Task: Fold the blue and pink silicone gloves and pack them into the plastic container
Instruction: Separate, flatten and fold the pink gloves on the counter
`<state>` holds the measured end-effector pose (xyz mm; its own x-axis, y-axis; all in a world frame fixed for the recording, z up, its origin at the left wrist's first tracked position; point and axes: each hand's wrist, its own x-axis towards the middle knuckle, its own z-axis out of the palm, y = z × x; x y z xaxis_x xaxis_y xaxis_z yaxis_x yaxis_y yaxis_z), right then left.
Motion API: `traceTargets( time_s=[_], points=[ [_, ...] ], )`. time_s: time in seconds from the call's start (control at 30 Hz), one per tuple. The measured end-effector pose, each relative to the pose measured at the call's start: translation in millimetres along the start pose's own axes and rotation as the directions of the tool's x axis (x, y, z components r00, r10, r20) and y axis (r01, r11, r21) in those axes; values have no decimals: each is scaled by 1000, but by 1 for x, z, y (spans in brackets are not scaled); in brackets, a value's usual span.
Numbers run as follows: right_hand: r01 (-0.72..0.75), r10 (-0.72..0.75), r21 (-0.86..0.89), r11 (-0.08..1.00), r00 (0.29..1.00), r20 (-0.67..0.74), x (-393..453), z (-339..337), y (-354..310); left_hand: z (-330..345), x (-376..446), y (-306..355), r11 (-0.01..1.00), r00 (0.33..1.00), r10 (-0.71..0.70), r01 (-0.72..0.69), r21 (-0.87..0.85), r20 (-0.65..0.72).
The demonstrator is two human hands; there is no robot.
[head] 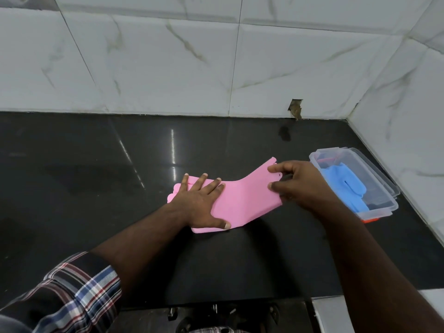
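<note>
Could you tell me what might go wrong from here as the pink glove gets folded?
1. The right hand only pinches the cuff edge of the pink glove; springy silicone could slip free and flop back.
2. If the left hand, pressing flat, lifts early, the fold may reopen.
3. The blue glove already fills much of the plastic container, so a loose fold may not fit.

Home kitchen, black countertop, marble-tiled wall
</note>
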<state>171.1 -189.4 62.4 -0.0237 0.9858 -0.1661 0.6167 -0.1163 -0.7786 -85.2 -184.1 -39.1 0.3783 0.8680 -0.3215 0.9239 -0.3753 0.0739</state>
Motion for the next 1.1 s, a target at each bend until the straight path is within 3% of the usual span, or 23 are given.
traceTargets(
  time_s=[0.43,0.67,0.73,0.8,0.87,0.9,0.93,1.0,1.03,1.1],
  points=[
    [252,-245,-34,967,960,133,-12,49,-85,-1,-2,-1,1000,1000,13,-13,14,-23],
    [272,-256,-68,960,949,184,-11,79,-100,-21,-13,2,989,999,25,-28,-143,-21],
    [275,-256,-100,956,951,171,-10,80,-99,-32,-16,-4,981,997,51,-60,-186,-56],
    [273,-251,-128,953,954,165,-10,80,-98,-44,-19,-12,962,982,23,-72,-263,-185],
    [273,-248,-151,950,955,165,-11,80,-98,-58,-25,-19,850,914,-197,-21,-526,-354],
    [279,-253,-169,945,954,164,-12,81,-98,-64,-30,-22,711,874,-337,-7,-703,-349],
    [289,-261,-186,939,952,163,-13,82,-98,-69,-35,-24,508,863,-425,-22,-861,-273],
    [315,-285,-209,926,945,161,-16,86,-99,-77,-46,-26,110,908,-415,-21,-994,-65],
    [330,-301,-213,920,941,157,-17,89,-98,-78,-51,-27,8,927,-376,3,-1000,0],
    [346,-321,-213,914,936,144,-19,95,-97,-79,-58,-26,-95,940,-334,46,-994,75]
  ],
)
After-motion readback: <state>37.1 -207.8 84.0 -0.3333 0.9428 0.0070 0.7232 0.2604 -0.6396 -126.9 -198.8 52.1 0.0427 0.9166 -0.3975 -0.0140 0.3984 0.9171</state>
